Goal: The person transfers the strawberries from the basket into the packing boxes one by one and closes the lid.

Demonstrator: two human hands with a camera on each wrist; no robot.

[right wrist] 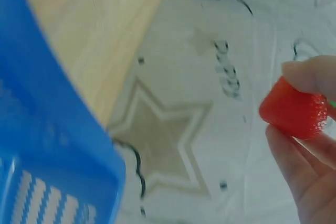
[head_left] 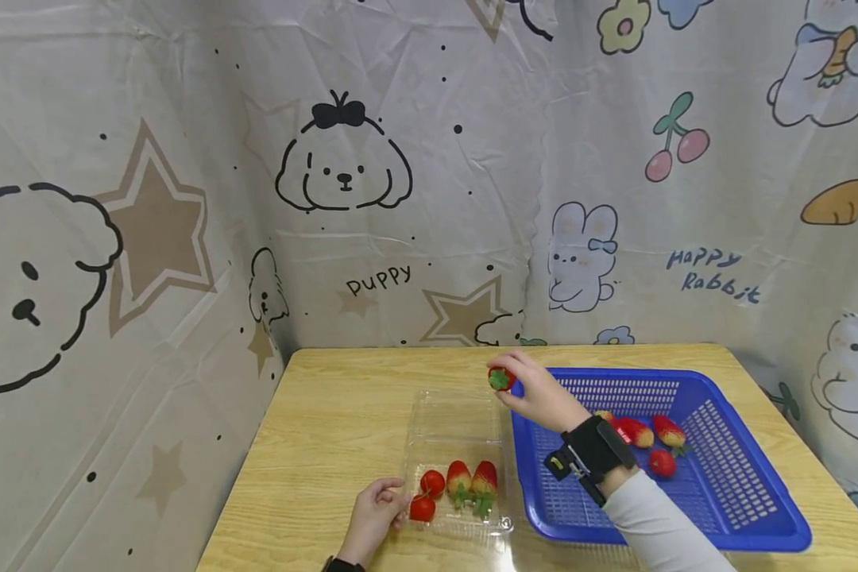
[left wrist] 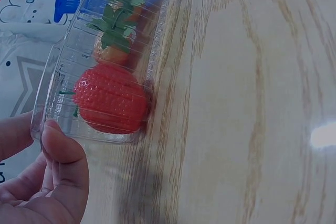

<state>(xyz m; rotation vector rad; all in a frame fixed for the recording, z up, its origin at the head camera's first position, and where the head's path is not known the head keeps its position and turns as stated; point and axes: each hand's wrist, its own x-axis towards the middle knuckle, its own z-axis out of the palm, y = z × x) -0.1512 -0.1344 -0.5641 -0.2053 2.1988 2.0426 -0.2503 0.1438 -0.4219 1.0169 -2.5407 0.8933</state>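
My right hand [head_left: 539, 391] pinches a red strawberry [right wrist: 294, 109] with a green leafy cap between thumb and fingers, raised by the far left corner of the blue basket. In the left wrist view, my left hand [left wrist: 52, 177] grips the rim of a clear plastic box [left wrist: 50, 85] at its near left corner. The box lies on the table with its lid [head_left: 457, 413] folded back. Two red tomatoes [head_left: 432, 483] sit in its left part. Beside them lie two red-and-yellow strawberries [head_left: 485, 478], leaves toward me.
A blue basket [head_left: 758, 536] with slotted walls stands right of the box, my right forearm reaching across it. Inside are several red-and-yellow strawberries [head_left: 668, 431] and a round red tomato [head_left: 662, 463]. The wooden table [head_left: 314, 445] meets a printed curtain [head_left: 415, 238] behind.
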